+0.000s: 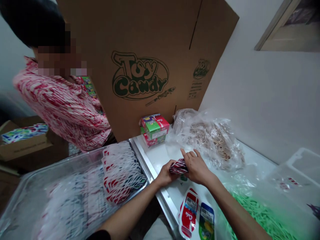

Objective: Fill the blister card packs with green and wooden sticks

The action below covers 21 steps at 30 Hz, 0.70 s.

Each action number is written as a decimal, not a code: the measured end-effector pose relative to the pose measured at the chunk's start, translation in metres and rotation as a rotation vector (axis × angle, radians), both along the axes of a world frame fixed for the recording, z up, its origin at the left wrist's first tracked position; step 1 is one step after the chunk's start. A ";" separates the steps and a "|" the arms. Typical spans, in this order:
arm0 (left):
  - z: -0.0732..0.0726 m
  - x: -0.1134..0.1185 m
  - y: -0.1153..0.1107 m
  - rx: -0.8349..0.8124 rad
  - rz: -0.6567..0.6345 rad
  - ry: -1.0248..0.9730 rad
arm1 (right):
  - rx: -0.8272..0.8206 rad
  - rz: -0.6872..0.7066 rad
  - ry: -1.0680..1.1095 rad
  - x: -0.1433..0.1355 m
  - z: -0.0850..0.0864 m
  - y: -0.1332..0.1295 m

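Observation:
Above the white table (160, 151), my left hand (165, 176) is closed around the left end of a small stack of flat packets (178, 166), its edges red, white and dark. My right hand (197, 169) grips the stack's other end, with some fingers lifted and its thumb hidden. Just below the hands lie flat bottle-shaped packets: a red cola packet (188, 215) on top of others, and a blue and green packet (206, 221) beside it.
Left of the table, a large tray (27, 186) holds rows of stacked packets (122, 170). Behind stand small candy boxes (155, 126), a bag of thin sticks (212, 136) and a tall carton (155, 30). Green strips (260, 213) lie at right. A person in a patterned shirt (57, 100) is at left.

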State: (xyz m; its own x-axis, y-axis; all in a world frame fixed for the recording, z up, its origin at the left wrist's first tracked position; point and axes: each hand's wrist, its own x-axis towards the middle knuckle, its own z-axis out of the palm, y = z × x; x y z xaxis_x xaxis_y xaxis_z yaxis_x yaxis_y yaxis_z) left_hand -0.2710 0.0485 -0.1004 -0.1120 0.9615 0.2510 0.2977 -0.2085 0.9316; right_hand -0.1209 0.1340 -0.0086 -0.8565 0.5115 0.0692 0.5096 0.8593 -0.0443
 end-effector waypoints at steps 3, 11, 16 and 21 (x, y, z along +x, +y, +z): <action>0.002 0.003 -0.001 0.010 0.034 0.005 | 0.037 0.015 -0.044 -0.003 0.008 -0.001; 0.000 0.011 -0.005 -0.003 0.056 0.041 | -0.021 0.119 -0.008 0.000 0.011 0.005; -0.001 0.009 -0.009 0.010 0.020 0.058 | -0.122 0.076 -0.135 -0.001 0.009 0.010; -0.010 0.011 -0.010 -0.012 0.066 0.103 | -0.080 0.047 -0.239 -0.004 0.009 0.004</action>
